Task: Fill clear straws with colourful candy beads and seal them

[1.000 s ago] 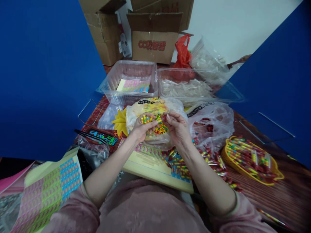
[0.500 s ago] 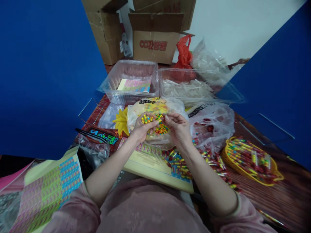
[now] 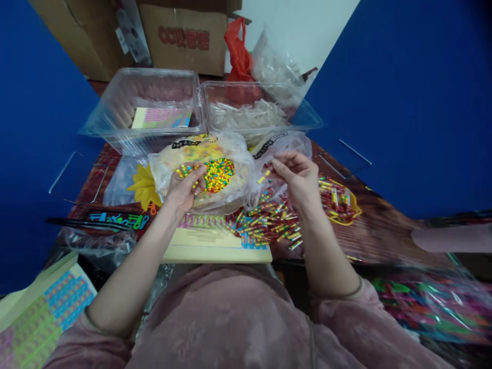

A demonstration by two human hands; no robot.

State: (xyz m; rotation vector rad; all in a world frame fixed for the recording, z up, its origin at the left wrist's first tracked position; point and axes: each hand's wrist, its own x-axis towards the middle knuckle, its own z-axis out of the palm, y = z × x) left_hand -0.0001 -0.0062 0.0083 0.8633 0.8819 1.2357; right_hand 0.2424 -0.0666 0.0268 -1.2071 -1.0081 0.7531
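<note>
My left hand (image 3: 183,188) is curled, palm up, around several small coloured candies (image 3: 183,170), mostly yellow, at the left side of an open plastic bag (image 3: 165,163). Inside that bag is a heap of round candies (image 3: 219,175) in yellow, orange, green and blue. My right hand (image 3: 300,177) is raised to the right of the bag, thumb and fingers pinched together. A short clear tube with yellow bits (image 3: 264,177) hangs at its fingertips, slightly blurred. Below it lies a pile of candy-filled tubes (image 3: 274,218) with dark red parts, beside a second plastic bag (image 3: 286,143).
Two clear plastic bins stand behind, one with printed sheets (image 3: 163,118), one with empty clear tubes (image 3: 246,115). A yellow basket (image 3: 355,210) of filled tubes is at the right. A pale yellow pad (image 3: 215,248) lies at the front edge. Cardboard boxes (image 3: 184,46) stand at the back.
My hands were close together over the candy bag; now my right hand has moved away to the right with the short tube. The view has turned to the right.
</note>
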